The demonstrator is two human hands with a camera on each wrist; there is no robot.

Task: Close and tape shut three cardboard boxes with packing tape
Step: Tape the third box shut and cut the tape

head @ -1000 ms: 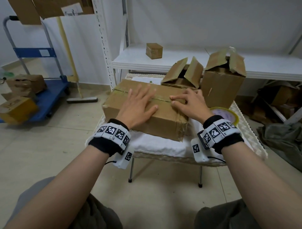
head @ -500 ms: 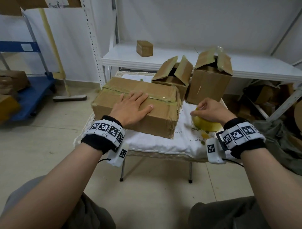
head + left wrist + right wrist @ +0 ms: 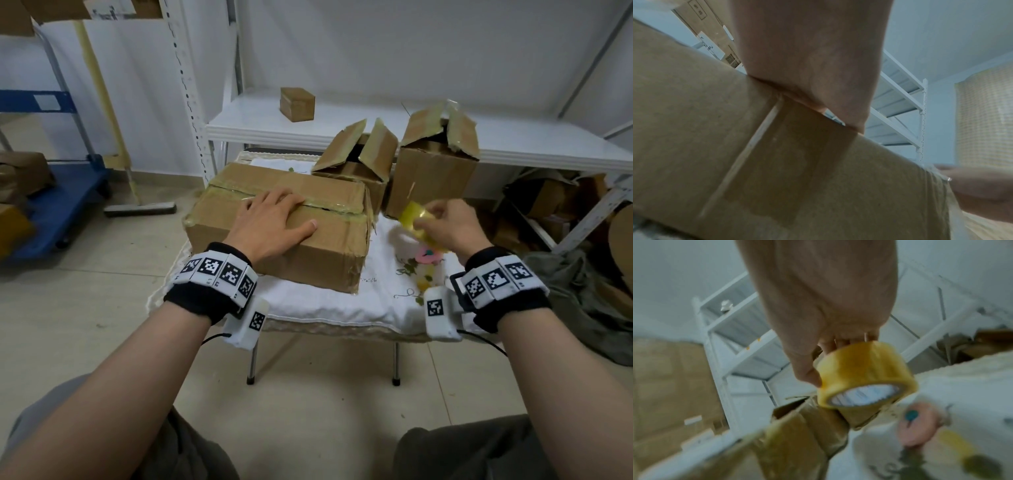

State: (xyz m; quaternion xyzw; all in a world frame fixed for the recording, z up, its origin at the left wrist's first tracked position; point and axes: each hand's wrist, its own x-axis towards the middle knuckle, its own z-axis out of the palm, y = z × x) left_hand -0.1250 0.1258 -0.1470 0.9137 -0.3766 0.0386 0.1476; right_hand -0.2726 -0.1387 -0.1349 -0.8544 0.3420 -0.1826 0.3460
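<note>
A large closed cardboard box (image 3: 301,253) lies on the small cloth-covered table (image 3: 329,308), with old tape along its top seam. My left hand (image 3: 274,222) rests flat on its lid, fingers straight; in the left wrist view the palm (image 3: 807,65) presses on the box (image 3: 715,146). My right hand (image 3: 442,226) holds a yellow roll of packing tape (image 3: 416,219) lifted above the table, right of the box. The right wrist view shows fingers gripping the roll (image 3: 865,374). Behind stand two smaller boxes with flaps open, one low (image 3: 356,161) and one taller (image 3: 435,168).
A white shelf (image 3: 376,133) runs behind the table, with a small closed box (image 3: 297,103) on it. A blue cart (image 3: 51,205) with boxes stands at the left, a broom (image 3: 137,205) beside it. More cardboard and grey cloth (image 3: 582,291) lie at the right.
My right hand left the big box's seam, took the tape roll from the table at the right and lifted it. The left hand stayed flat on the lid.
</note>
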